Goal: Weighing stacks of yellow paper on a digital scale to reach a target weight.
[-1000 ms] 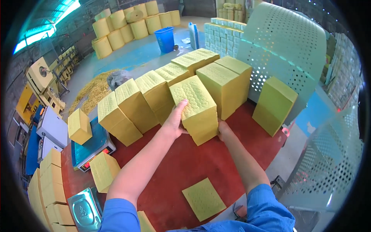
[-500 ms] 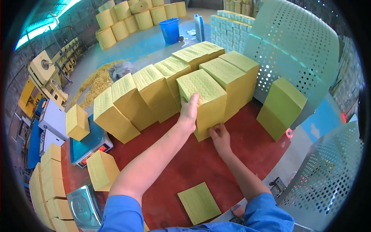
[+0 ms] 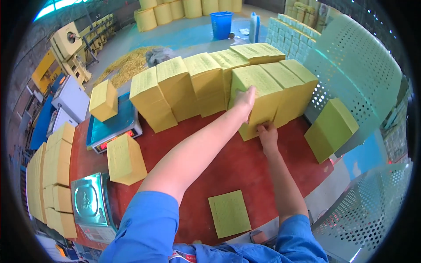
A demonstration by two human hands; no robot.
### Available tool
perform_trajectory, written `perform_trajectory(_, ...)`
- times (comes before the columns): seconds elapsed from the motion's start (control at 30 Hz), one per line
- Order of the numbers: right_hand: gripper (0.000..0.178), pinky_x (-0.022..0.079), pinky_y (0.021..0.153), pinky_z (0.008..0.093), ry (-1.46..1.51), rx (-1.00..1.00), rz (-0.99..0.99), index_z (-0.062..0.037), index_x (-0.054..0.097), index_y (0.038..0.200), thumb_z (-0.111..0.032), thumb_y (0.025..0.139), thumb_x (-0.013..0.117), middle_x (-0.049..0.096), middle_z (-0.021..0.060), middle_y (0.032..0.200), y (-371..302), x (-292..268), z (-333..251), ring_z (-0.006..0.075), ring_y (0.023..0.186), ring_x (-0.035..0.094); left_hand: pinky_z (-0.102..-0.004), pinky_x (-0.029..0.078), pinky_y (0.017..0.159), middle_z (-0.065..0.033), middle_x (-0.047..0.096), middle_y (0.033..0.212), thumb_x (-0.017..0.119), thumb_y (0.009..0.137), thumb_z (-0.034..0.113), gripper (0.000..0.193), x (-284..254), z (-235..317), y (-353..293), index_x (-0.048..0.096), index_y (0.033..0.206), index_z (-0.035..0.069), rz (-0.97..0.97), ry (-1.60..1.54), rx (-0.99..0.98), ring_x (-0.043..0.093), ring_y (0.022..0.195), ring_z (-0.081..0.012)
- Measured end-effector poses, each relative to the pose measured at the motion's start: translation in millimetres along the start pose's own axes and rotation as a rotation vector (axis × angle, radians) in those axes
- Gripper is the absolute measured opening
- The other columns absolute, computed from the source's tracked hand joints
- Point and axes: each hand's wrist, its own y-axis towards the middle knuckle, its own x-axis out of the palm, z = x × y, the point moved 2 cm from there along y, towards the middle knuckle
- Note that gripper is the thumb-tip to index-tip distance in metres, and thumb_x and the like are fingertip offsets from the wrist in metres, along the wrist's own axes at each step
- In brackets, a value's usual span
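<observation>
A tall stack of yellow paper [image 3: 264, 107] with an embossed top stands at the near end of the right row on the red table. My left hand [image 3: 244, 104] is closed on its left side, thumb at the front upper edge and the other fingers mostly hidden behind the stack. Low on its front, my right hand [image 3: 268, 135] has curled fingers pinching at the stack's lower edge. The stack sits flush beside its neighbour [image 3: 293, 98]. Nearer me, a single flat yellow sheet or thin pad [image 3: 229, 214] lies on the table [image 3: 197, 171].
Another row of yellow stacks [image 3: 169, 94] runs along the left. A scale [image 3: 115, 125] carries one yellow block [image 3: 103, 101]; another block [image 3: 126, 160] stands before it, near a second, metal-topped scale [image 3: 90, 199]. At right are a leaning stack [image 3: 332, 130] and perforated panels [image 3: 355, 74].
The held stack has moved away from me, into line with the stacks beside it. Both hands went along with it, and my view has shifted.
</observation>
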Motion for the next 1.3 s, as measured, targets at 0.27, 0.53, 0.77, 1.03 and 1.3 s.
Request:
perform_trajectory(0.27,0.037,0.047,0.086,0.0351,0.309,0.133,-0.242,-0.0045,0.054,0.123,-0.018,0.090,0.062,0.060,0.0071,0.110,-25,8,3,0.0189,0.100,0.060,-0.0462,0.040,0.106,-0.0281,0.048,0.141,0.049,0.092,0.057,0.081,-28,-13,6,0.044,0.139,-0.009,-0.016,0.116,0.239,0.051,0.127,-0.0377)
perform_trajectory(0.53,0.016,0.046,0.088,0.0286,0.609,-0.028,-0.578,-0.0021,0.057,0.111,-0.009,0.096,0.055,0.061,0.0053,0.106,-190,50,-145,0.0144,0.097,0.059,-0.0421,0.046,0.102,-0.0336,0.051,0.134,0.061,0.090,0.025,0.068,-134,-35,-215,0.035,0.141,-0.011,0.018,0.265,0.546,0.055,0.124,-0.0375)
perform_trajectory(0.77,0.016,0.048,0.088,0.0298,0.520,-0.256,-1.153,0.0025,0.058,0.106,-0.001,0.090,0.053,0.063,0.0093,0.100,-428,143,-263,0.0160,0.095,0.060,-0.0324,0.050,0.093,-0.0157,0.065,0.121,0.061,0.097,0.017,0.037,-329,-105,-500,0.056,0.127,-0.003,0.317,0.245,0.785,0.062,0.113,-0.0206)
perform_trajectory(1.03,0.022,0.047,0.091,0.0311,0.404,-0.021,-1.557,0.0011,0.059,0.112,0.003,0.091,0.052,0.064,0.0093,0.105,-699,306,-263,0.0169,0.099,0.061,-0.0323,0.054,0.071,-0.0110,0.071,0.096,0.062,0.094,0.015,0.018,-605,-246,-739,0.066,0.107,0.003,1.258,0.588,0.556,0.070,0.085,-0.0202)
perform_trajectory(1.3,0.030,0.048,0.090,0.0292,0.329,-0.205,-1.467,-0.0005,0.057,0.122,-0.002,0.092,0.056,0.061,0.0087,0.113,-878,485,-273,0.0152,0.103,0.059,-0.0442,0.041,0.106,-0.0149,0.058,0.133,0.063,0.089,0.024,0.036,-816,-295,-818,0.063,0.120,0.006,1.343,1.374,0.355,0.051,0.126,-0.0339)
